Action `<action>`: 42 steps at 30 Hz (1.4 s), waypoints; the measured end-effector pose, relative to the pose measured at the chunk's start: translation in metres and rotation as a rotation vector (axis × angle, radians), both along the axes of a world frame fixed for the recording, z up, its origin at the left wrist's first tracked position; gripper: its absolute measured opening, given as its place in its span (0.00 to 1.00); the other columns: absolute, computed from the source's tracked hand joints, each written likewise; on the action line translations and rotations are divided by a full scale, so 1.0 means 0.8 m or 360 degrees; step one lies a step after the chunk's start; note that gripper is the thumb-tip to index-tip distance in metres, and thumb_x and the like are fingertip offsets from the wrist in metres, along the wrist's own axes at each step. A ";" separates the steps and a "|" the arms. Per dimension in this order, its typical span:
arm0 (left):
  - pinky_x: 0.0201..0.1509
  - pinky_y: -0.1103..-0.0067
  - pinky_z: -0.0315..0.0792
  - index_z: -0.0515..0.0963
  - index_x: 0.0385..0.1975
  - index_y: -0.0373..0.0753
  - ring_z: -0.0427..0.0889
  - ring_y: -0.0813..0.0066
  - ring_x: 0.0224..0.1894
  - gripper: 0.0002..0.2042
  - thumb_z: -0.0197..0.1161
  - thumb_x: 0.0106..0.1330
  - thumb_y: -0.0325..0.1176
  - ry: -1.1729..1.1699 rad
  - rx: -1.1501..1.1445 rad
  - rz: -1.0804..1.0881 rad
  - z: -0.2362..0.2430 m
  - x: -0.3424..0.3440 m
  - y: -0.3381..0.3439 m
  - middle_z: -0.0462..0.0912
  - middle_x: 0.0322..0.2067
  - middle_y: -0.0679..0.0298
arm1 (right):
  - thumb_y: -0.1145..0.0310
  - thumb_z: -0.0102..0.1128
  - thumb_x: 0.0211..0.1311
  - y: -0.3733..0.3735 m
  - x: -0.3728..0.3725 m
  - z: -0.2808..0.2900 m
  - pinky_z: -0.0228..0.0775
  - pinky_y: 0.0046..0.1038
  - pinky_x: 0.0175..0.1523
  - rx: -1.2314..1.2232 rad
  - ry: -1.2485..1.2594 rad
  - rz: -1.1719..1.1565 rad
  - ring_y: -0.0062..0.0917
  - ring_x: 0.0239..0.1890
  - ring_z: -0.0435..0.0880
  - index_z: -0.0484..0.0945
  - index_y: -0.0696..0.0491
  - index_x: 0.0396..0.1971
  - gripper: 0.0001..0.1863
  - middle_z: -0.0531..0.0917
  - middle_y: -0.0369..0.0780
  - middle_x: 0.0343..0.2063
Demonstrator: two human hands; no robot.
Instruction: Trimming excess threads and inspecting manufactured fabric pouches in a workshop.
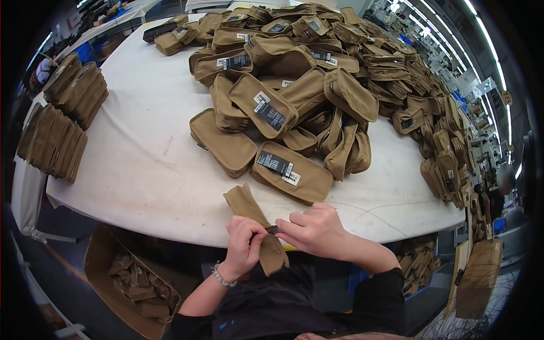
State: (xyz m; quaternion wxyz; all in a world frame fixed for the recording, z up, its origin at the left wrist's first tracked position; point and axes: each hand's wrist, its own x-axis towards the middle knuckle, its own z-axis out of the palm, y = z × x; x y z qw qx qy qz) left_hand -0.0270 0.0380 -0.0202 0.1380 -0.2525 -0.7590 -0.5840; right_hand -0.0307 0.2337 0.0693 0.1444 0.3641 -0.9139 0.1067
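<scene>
The left hand [245,241] has its thumb and forefinger drawn together on the brown fabric of a narrow brown pouch [247,205], about midway along its length. The right hand [320,231] comes in from the other side, its fingers curled and their tips pinched on a small dark strip [274,229] at the pouch's middle; whether the strip is a tag or part of a zipper I cannot tell. The held pouch slants across the near edge of the white-covered table [130,124], its upper end over the surface, its lower end in front of the person's dark clothing. A beaded bracelet [218,275] circles the left wrist.

Just beyond the hands, toward the near edge, lies a labelled pouch [314,180] with black and white tags; another pouch [222,141] lies to its left. Behind them a heap of brown pouches [289,54] spreads to the far edge and down along the right edge. A dark pouch [160,32] lies by the far left corner. Upright stacks [76,90] stand beside the left edge. Below the near edge, leftward, a cardboard box [96,255] holds brown pieces [136,289].
</scene>
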 end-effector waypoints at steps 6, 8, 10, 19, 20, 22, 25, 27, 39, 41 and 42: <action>0.44 0.73 0.57 0.74 0.29 0.44 0.70 0.67 0.37 0.06 0.62 0.57 0.23 0.0037 -0.0062 -0.0041 -0.002 -0.001 -0.002 0.76 0.28 0.69 | 0.57 0.71 0.49 0.007 -0.001 -0.008 0.54 0.24 0.22 -0.0035 0.0033 0.0045 0.18 0.13 0.71 0.83 0.45 0.33 0.12 0.70 0.28 0.15; 0.45 0.73 0.57 0.74 0.29 0.44 0.70 0.67 0.37 0.06 0.62 0.57 0.23 0.0027 -0.0072 -0.0055 -0.002 -0.001 -0.004 0.76 0.29 0.70 | 0.59 0.68 0.51 0.008 0.001 -0.009 0.55 0.25 0.23 -0.0052 0.0050 0.0053 0.18 0.14 0.72 0.79 0.46 0.33 0.12 0.70 0.29 0.17; 0.45 0.73 0.56 0.74 0.29 0.44 0.70 0.68 0.37 0.06 0.62 0.57 0.23 0.0019 -0.0085 -0.0067 -0.002 -0.001 -0.005 0.77 0.29 0.71 | 0.58 0.68 0.50 0.010 0.002 -0.010 0.55 0.25 0.22 -0.0064 0.0065 0.0044 0.18 0.14 0.71 0.80 0.46 0.34 0.13 0.70 0.29 0.17; 0.44 0.74 0.56 0.79 0.28 0.46 0.69 0.69 0.36 0.07 0.67 0.53 0.25 0.0073 -0.0108 -0.0199 -0.008 -0.002 -0.013 0.78 0.27 0.73 | 0.58 0.69 0.50 0.008 0.017 -0.005 0.48 0.23 0.21 0.0091 0.0332 -0.0002 0.15 0.11 0.62 0.83 0.46 0.32 0.11 0.65 0.27 0.14; 0.44 0.74 0.56 0.79 0.27 0.47 0.69 0.69 0.36 0.07 0.68 0.52 0.25 0.0080 -0.0105 -0.0208 -0.009 -0.003 -0.012 0.79 0.27 0.73 | 0.59 0.69 0.50 0.009 0.019 -0.005 0.47 0.22 0.21 0.0137 0.0369 0.0002 0.15 0.12 0.61 0.83 0.47 0.33 0.11 0.65 0.27 0.14; 0.43 0.74 0.56 0.79 0.26 0.47 0.69 0.69 0.36 0.07 0.68 0.51 0.25 0.0088 -0.0104 -0.0222 -0.008 -0.005 -0.011 0.79 0.27 0.73 | 0.59 0.68 0.51 0.012 0.020 -0.008 0.47 0.22 0.21 0.0158 0.0385 0.0001 0.15 0.12 0.61 0.83 0.47 0.33 0.11 0.65 0.27 0.14; 0.43 0.75 0.56 0.79 0.26 0.47 0.69 0.69 0.36 0.07 0.69 0.51 0.25 0.0140 -0.0152 -0.0218 -0.006 -0.007 -0.011 0.79 0.27 0.74 | 0.61 0.68 0.51 0.009 0.022 -0.010 0.46 0.22 0.21 0.0185 0.0413 0.0005 0.14 0.12 0.60 0.84 0.48 0.33 0.11 0.64 0.27 0.14; 0.43 0.75 0.57 0.79 0.26 0.47 0.69 0.70 0.36 0.07 0.69 0.50 0.25 0.0136 -0.0134 -0.0229 -0.006 -0.007 -0.010 0.80 0.27 0.75 | 0.62 0.67 0.52 0.006 0.022 -0.011 0.46 0.22 0.21 0.0186 0.0427 0.0006 0.14 0.12 0.60 0.84 0.49 0.34 0.11 0.64 0.27 0.14; 0.43 0.75 0.55 0.79 0.25 0.46 0.69 0.71 0.33 0.08 0.68 0.47 0.24 0.0227 -0.0235 -0.0200 -0.001 -0.006 -0.011 0.79 0.26 0.74 | 0.61 0.66 0.52 0.000 0.023 -0.013 0.46 0.22 0.21 0.0215 0.0398 -0.0037 0.15 0.12 0.61 0.84 0.50 0.34 0.11 0.65 0.28 0.14; 0.42 0.75 0.55 0.79 0.25 0.47 0.69 0.71 0.33 0.09 0.68 0.47 0.24 0.0225 -0.0243 -0.0199 -0.001 -0.006 -0.011 0.79 0.26 0.74 | 0.62 0.66 0.52 0.000 0.022 -0.013 0.47 0.22 0.21 0.0197 0.0334 -0.0040 0.15 0.12 0.61 0.84 0.51 0.34 0.11 0.65 0.28 0.14; 0.42 0.74 0.55 0.79 0.25 0.47 0.69 0.71 0.33 0.09 0.69 0.47 0.24 0.0224 -0.0250 -0.0200 -0.001 -0.005 -0.011 0.79 0.26 0.74 | 0.62 0.66 0.52 -0.001 0.023 -0.012 0.47 0.22 0.21 0.0195 0.0333 -0.0040 0.15 0.12 0.61 0.84 0.51 0.34 0.11 0.65 0.28 0.14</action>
